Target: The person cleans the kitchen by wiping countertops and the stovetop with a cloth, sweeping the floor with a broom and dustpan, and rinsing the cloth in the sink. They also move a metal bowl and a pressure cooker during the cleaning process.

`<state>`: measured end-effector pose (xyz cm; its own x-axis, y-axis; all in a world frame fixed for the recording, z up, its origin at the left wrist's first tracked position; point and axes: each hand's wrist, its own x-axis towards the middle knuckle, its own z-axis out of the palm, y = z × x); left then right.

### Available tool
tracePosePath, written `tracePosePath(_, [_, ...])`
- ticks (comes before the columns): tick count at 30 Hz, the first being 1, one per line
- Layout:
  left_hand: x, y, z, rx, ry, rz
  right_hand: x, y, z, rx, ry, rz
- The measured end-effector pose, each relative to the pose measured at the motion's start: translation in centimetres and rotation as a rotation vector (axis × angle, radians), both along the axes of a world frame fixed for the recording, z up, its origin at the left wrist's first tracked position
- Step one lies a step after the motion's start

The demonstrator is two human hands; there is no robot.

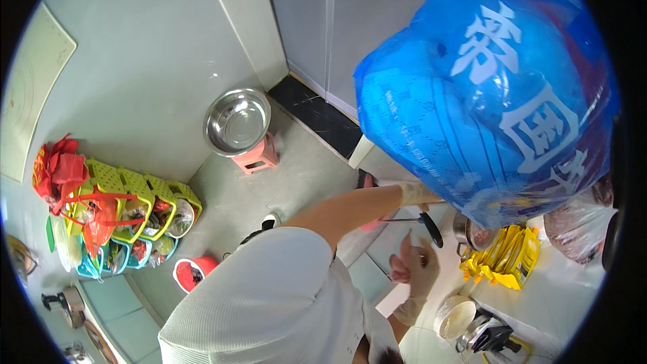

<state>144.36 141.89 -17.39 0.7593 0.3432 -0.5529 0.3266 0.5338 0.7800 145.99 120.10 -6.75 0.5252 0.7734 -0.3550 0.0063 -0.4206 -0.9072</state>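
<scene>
My right hand (422, 268), in a thin pale glove, is closed around pieces of pink raw meat (399, 265) that stick out past its fingers. My left arm reaches towards the counter. My left hand (422, 197), gloved too, is largely hidden behind a big blue plastic bag (429, 121), so what it holds is unclear. Between the hands lies a black handle (431, 230) joined to a thin metal part. A metal pot (475, 235) with reddish contents stands just beyond, beside yellow packets (505, 258).
A pale bowl (455, 316) and a metal pot with a black handle (493, 336) are on the counter (546, 308). A steel basin (237, 121) rests on a pink stool (260, 156). Stacked baskets (136, 197) and a red bucket (194, 270) stand behind me.
</scene>
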Motion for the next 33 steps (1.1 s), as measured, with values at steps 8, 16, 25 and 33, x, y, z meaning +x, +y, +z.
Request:
tracePosePath(8, [-28.4, -4.1, -12.1, 0.382, 0.157, -0.069, -8.0, 4.4, 0.0, 0.038, -0.157, 0.704])
tracePosePath(16, [-58.2, -24.2, -11.9, 0.074, 1.249, 0.778, -15.9, 9.0, -1.6, 0.227, -0.302, 1.246])
tracePosePath(25, [-58.2, -52.9, -9.1, -0.323, 1.145, 0.926, -31.1, 10.0, 3.0, 0.361, -0.370, 1.599])
tracePosePath(33, [-54.6, -71.5, -10.7, -0.505, 1.124, 1.253, -50.0, -0.2, 3.2, 0.543, -0.209, 1.713])
